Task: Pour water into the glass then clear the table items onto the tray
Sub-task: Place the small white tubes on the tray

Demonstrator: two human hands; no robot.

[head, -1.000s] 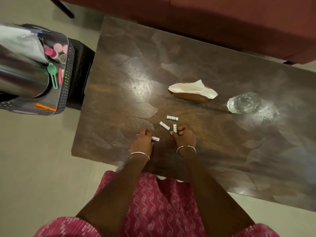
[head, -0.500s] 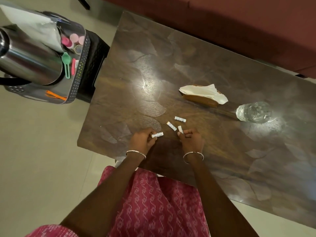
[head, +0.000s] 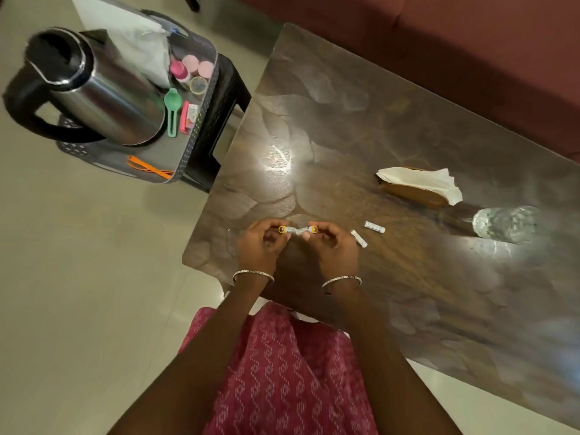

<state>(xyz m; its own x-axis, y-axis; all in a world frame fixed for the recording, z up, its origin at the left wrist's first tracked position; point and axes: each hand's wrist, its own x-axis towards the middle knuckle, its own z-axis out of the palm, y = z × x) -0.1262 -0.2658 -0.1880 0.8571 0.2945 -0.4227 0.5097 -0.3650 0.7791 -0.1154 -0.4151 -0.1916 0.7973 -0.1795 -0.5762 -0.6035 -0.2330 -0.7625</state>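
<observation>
Pink-clothed person's left hand (head: 262, 243) and right hand (head: 332, 246) each grip one small white sachet (head: 296, 230) above the surface (head: 392, 127); beyond them, two sachets (head: 374, 227), glass (head: 505, 223), farther tray (head: 201, 120).

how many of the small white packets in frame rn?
4. One in the left hand at, one in the right hand at, two loose on the table at and. More could be hidden in the hands.
</observation>
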